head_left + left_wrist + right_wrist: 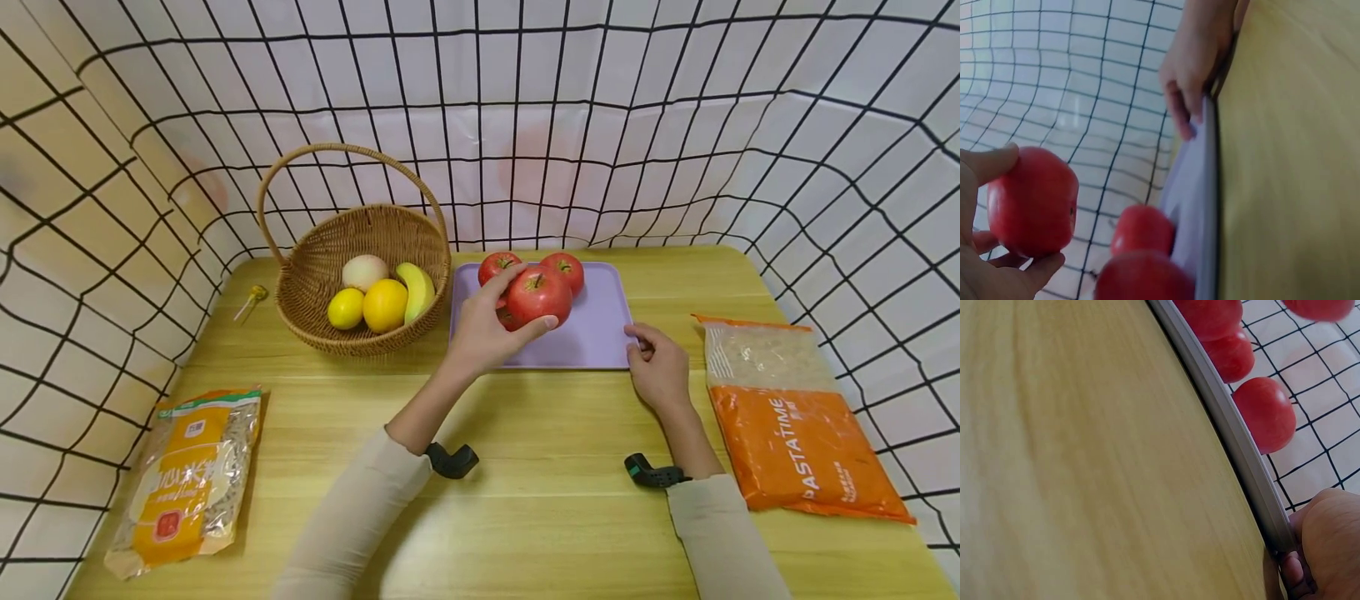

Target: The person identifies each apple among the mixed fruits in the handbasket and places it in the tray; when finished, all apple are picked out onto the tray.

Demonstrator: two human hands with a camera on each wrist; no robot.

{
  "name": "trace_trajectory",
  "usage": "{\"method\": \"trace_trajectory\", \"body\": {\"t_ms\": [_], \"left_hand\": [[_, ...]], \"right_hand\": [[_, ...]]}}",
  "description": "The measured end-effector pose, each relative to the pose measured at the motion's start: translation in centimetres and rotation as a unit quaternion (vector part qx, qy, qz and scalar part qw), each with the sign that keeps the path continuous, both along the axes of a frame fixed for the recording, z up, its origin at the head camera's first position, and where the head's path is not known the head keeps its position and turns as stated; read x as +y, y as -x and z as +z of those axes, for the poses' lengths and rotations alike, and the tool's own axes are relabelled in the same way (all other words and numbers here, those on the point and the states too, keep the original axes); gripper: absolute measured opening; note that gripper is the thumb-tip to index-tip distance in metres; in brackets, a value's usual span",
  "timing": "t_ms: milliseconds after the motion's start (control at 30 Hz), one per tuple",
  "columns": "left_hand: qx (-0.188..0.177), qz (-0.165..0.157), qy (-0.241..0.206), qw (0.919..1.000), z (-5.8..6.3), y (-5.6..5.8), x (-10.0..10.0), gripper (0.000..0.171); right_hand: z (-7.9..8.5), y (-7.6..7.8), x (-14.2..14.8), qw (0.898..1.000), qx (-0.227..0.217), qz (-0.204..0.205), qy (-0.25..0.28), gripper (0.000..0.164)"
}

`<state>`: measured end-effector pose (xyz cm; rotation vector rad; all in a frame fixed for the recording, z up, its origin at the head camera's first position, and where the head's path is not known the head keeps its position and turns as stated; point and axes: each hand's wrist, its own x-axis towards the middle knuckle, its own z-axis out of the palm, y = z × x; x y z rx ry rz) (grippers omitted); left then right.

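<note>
My left hand holds a red apple above the purple tray. In the left wrist view the thumb and fingers wrap the sides of that apple, apart from the ones below. Three more apples lie on the tray: one at the back left, one at the back right, and one mostly hidden under the left hand. At the tray's right edge, my right hand pinches the rim with curled fingers. The right wrist view shows this hand at the tray's near corner.
Left of the tray stands a wicker basket with a lemon, an orange, a banana and a pale round item. A wrapped lollipop lies beside it. Packaged food bags lie at left and right.
</note>
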<state>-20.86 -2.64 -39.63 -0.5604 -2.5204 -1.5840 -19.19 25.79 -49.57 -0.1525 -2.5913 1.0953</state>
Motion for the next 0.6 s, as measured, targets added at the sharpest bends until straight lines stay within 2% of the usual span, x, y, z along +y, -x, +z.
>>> {"method": "trace_trajectory", "body": {"t_ms": [267, 600], "left_hand": [[-0.013, -0.026, 0.020, 0.9994, -1.6, 0.0, 3.2, 0.085], [-0.027, -0.026, 0.028, 0.9989, -4.3, 0.5, 6.5, 0.086]], "right_hand": [[-0.1, 0.2, 0.2, 1.000, 0.002, 0.003, 0.000, 0.030], [-0.2, 0.3, 0.2, 1.000, -0.010, 0.002, -0.002, 0.030]]}}
